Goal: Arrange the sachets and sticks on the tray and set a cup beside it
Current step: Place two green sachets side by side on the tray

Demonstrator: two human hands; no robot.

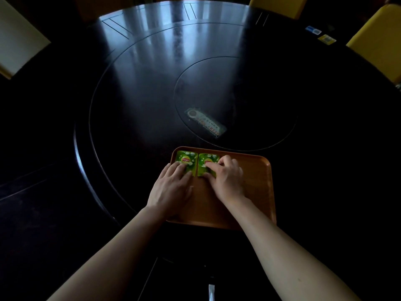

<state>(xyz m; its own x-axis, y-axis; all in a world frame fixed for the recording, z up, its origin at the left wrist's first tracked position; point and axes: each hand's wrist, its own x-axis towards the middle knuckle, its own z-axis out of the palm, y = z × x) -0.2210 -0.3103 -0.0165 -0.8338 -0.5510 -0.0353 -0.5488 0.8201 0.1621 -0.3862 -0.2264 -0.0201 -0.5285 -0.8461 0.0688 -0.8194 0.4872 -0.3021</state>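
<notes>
Fingers flat atop tray's sachets

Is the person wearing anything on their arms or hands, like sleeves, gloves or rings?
No. Both forearms are bare as far as the picture shows, with no sleeves. The left hand and right hand have no gloves, and no rings, watch or bracelet show in the dim light.
</notes>
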